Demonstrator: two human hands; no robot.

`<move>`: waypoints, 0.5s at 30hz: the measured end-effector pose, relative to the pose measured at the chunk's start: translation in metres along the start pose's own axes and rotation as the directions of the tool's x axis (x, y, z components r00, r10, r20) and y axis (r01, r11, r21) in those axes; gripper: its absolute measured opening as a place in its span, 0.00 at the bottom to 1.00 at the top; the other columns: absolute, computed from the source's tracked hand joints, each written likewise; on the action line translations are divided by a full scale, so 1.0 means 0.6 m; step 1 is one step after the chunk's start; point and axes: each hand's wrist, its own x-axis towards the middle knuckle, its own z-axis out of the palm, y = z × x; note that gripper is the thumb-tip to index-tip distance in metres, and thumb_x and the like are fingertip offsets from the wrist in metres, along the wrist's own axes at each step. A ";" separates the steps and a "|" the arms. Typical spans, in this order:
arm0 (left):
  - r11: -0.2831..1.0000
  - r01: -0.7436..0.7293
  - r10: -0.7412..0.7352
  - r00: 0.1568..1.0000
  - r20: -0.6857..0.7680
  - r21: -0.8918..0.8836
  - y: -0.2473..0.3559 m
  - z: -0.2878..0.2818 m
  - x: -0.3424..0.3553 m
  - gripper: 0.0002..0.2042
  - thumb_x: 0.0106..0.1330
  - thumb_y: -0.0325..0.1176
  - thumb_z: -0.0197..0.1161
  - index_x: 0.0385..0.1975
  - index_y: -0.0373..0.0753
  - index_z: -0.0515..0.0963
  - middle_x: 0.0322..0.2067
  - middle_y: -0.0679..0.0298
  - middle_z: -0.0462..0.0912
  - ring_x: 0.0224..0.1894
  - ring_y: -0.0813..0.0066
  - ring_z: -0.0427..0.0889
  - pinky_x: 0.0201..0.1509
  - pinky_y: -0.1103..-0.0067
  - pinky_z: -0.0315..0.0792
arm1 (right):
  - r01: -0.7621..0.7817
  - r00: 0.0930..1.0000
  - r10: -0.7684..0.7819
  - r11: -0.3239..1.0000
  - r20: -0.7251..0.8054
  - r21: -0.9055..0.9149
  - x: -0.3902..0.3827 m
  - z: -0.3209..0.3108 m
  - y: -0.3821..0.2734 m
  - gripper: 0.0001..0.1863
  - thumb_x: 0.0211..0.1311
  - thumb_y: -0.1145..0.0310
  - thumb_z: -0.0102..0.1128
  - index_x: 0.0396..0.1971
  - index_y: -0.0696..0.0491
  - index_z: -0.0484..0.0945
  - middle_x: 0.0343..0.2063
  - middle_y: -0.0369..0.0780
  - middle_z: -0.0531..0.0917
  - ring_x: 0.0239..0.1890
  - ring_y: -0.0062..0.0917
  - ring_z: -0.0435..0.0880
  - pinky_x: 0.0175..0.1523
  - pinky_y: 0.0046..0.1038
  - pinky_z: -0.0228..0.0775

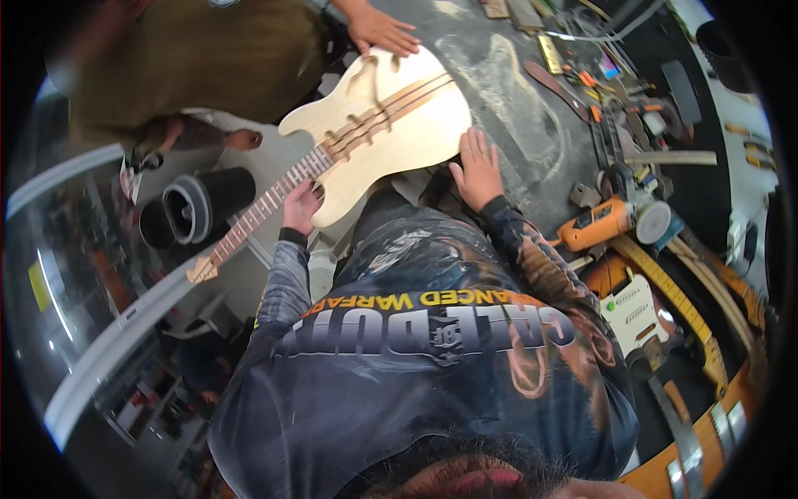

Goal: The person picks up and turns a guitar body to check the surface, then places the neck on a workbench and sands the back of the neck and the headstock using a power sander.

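Note:
An unfinished pale wood guitar body (pixel 391 125) with a fretted neck (pixel 258 212) lies half on the dusty dark workbench (pixel 515 91), its neck sticking out over the floor to the left. My left hand (pixel 301 206) grips the guitar where neck meets body. My right hand (pixel 478 169) rests flat with fingers spread against the body's lower right edge. Another person's hand (pixel 381 32) presses on the body's far end.
The other person in an olive shirt (pixel 199 58) stands at the upper left. An orange power tool (pixel 600 223), a yellow tape measure (pixel 673 299), several hand tools (pixel 607 83) and wood strips crowd the bench's right side. A black cylinder (pixel 199 204) lies on the floor.

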 end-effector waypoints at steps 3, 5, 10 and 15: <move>1.000 0.008 -0.007 1.000 0.022 -0.017 0.007 0.055 -0.035 0.18 0.79 0.38 0.60 0.61 0.35 0.75 0.62 0.54 0.81 0.61 0.57 0.81 0.68 0.61 0.77 | 0.078 0.997 -0.078 0.997 -0.002 0.001 -0.014 -0.011 -0.013 0.44 0.75 0.54 0.62 0.82 0.58 0.55 0.84 0.50 0.55 0.86 0.46 0.50 0.85 0.54 0.42; 1.000 0.023 -0.022 0.999 0.024 -0.010 0.017 0.103 -0.069 0.19 0.80 0.39 0.60 0.63 0.35 0.75 0.63 0.53 0.80 0.63 0.57 0.81 0.68 0.61 0.77 | 0.181 0.983 -0.182 0.983 0.024 0.023 -0.004 -0.027 -0.038 0.45 0.73 0.56 0.64 0.82 0.58 0.55 0.84 0.50 0.56 0.86 0.46 0.50 0.85 0.53 0.43; 0.995 -0.092 0.089 0.991 0.096 0.031 0.022 0.193 -0.150 0.27 0.79 0.33 0.60 0.75 0.35 0.65 0.68 0.50 0.77 0.67 0.53 0.80 0.69 0.62 0.79 | 0.550 0.830 -0.555 0.830 0.055 0.091 0.023 -0.066 -0.118 0.45 0.65 0.67 0.69 0.81 0.54 0.59 0.82 0.46 0.60 0.85 0.43 0.55 0.85 0.50 0.49; 0.989 -0.081 0.069 0.993 0.096 0.124 0.033 0.254 -0.199 0.28 0.78 0.29 0.61 0.75 0.31 0.65 0.66 0.50 0.78 0.56 0.53 0.89 0.61 0.66 0.85 | 0.698 0.708 -0.706 0.698 -0.015 0.160 0.033 -0.109 -0.156 0.40 0.64 0.73 0.65 0.78 0.51 0.65 0.81 0.41 0.64 0.83 0.39 0.60 0.83 0.50 0.54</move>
